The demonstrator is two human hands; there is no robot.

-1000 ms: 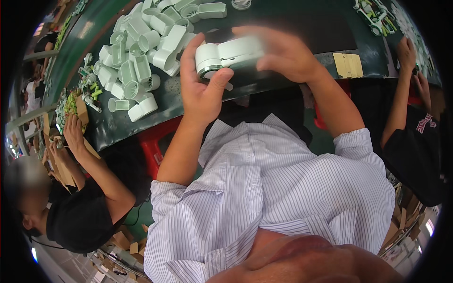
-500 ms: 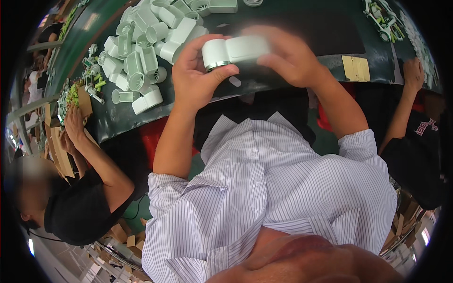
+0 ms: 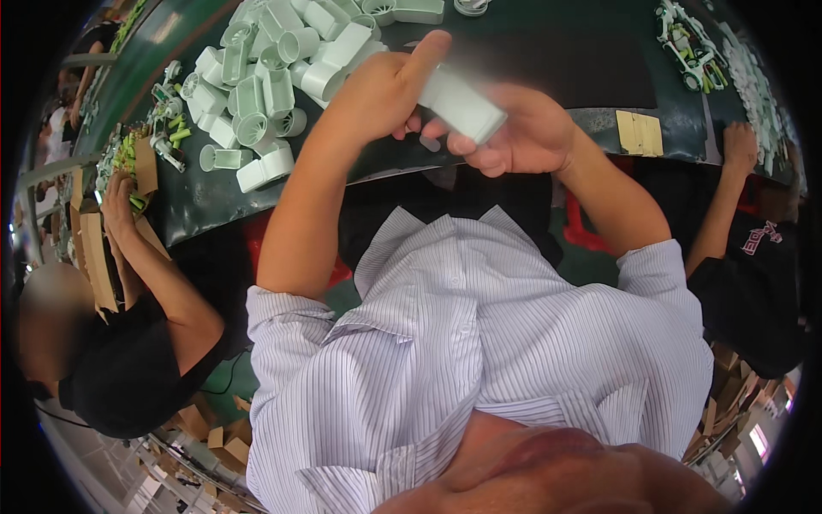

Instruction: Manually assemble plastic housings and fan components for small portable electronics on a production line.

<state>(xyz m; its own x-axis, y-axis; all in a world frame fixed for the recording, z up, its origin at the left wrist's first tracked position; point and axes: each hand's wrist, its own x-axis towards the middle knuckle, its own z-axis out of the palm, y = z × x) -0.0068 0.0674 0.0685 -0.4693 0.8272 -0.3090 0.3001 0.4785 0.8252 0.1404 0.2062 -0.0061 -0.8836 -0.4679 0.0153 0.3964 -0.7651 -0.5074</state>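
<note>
A pale green plastic housing (image 3: 462,104), slightly blurred, is held tilted above the front part of the table. My left hand (image 3: 384,92) is closed around its left end, the thumb pointing up and away. That end is mostly hidden by the hand. My right hand (image 3: 529,130) grips the other end, its fingers curled under the near corner. Just left of my left hand lies a heap of similar pale green housings (image 3: 257,103), some showing round open ends with spokes inside.
A dark mat (image 3: 591,73) and a yellow paper pad (image 3: 640,134) lie on the green table (image 3: 205,201) to the right. Green and white assemblies (image 3: 692,51) sit at the far right. Co-workers' hands (image 3: 120,201) are busy on both sides; cardboard pieces (image 3: 96,248) stand at left.
The housing has turned from lying level to slanting down toward the right. My left hand has rolled over with its back up; my right hand has moved lower, under the housing's end.
</note>
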